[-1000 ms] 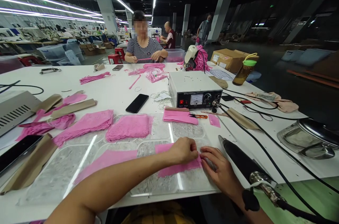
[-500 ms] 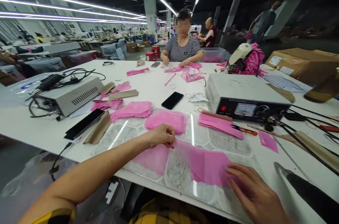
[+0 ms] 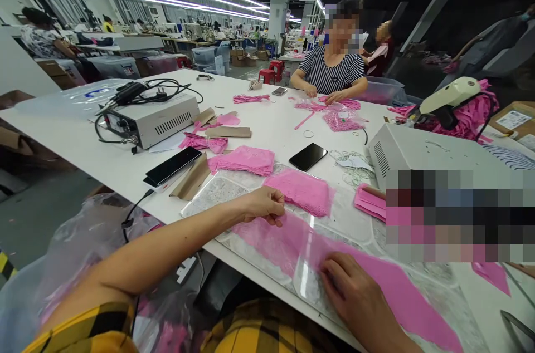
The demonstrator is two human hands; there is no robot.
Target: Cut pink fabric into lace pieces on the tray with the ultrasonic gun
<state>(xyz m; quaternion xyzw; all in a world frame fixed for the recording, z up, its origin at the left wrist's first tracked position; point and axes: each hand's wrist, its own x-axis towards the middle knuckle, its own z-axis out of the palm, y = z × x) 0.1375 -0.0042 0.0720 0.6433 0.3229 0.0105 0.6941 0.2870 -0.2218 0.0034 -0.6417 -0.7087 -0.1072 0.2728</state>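
My left hand [image 3: 267,205] is closed in a pinch on the upper edge of a thin, see-through pink fabric piece [image 3: 401,292]. This fabric stretches across the clear mat and runs on as a long strip to the lower right, passing under my right hand [image 3: 355,292]. My right hand rests on the fabric with its fingers lightly bent and lying against it; its thumb side is turned toward me. Another pink fabric layer [image 3: 267,241] lies below my left wrist. Just beyond my left hand is a stack of pink fabric pieces [image 3: 301,191].
A second pink stack [image 3: 242,160], a black phone [image 3: 308,157] and a phone on a white block [image 3: 173,166] lie nearby. Control boxes stand left [image 3: 163,119] and right [image 3: 418,152]. A co-worker in a striped top [image 3: 332,72] handles pink strips across the white table [image 3: 259,113].
The view has turned left. My right hand has moved left along the fabric, closer to my left hand, and the pink strip now lies spread out to the right. My left hand keeps its pinch.
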